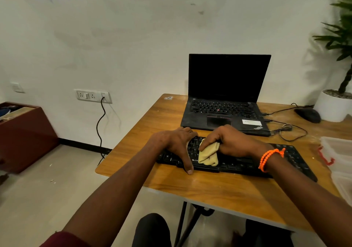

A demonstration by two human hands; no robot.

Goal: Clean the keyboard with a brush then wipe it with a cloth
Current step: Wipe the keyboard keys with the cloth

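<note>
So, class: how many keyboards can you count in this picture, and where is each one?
2. A separate black keyboard lies on the table near its front edge, under both hands. The other is built into the open laptop just behind it. None looks hidden.

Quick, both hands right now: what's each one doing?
Left hand: open, fingers resting flat on the keyboard.
Right hand: gripping the cloth against the keys.

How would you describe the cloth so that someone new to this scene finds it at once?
Start at the wooden table and find the flat black keyboard lying in front of the open laptop. On its left half, the right hand grips a small bunched cloth. It is pale yellow, the only soft, light thing on the dark keys.
</note>
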